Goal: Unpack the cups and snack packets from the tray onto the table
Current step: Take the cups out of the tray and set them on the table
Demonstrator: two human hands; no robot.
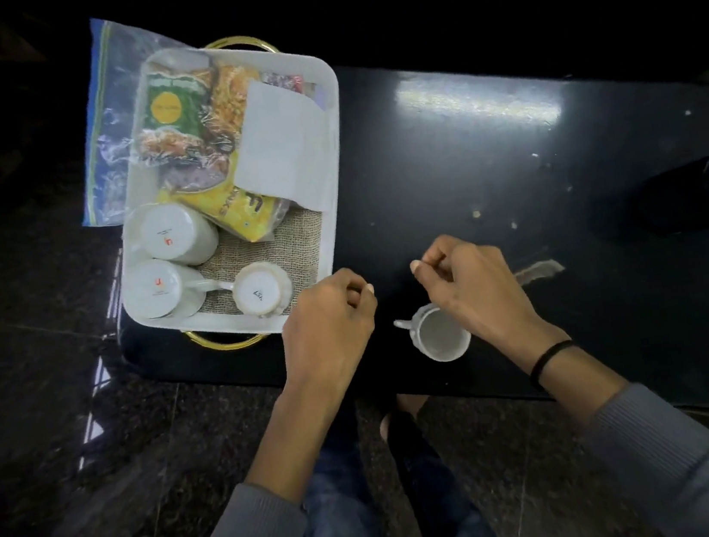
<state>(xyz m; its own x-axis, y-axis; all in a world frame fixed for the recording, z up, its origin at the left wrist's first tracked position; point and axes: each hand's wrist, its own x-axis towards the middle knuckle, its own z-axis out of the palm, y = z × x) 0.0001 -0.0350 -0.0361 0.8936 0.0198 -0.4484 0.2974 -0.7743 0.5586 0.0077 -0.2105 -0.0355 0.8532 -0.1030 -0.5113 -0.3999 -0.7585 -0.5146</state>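
Note:
A white tray [329, 145] with gold handles sits at the left end of the dark table [515, 202]. Inside it, three white cups lie upside down: a large one [174, 233], another large one [161, 289] and a small one [262, 295]. Snack packets fill its far half, among them a yellow packet [241, 211] and a clear bag of mixed snacks [175, 120], beside a white paper [278, 147]. One small white cup [438, 334] stands upright on the table near the front edge. My left hand [328, 321] hovers by the tray's near corner, fingers curled, holding nothing. My right hand [472, 284] hovers just above the upright cup, fingers loosely curled, empty.
A blue-edged zip bag [109, 133] sticks out past the tray's left side. A dark round object [703, 191] rests at the table's right. Small crumbs dot the tabletop. My legs and the stone floor [67, 396] show below the table's front edge.

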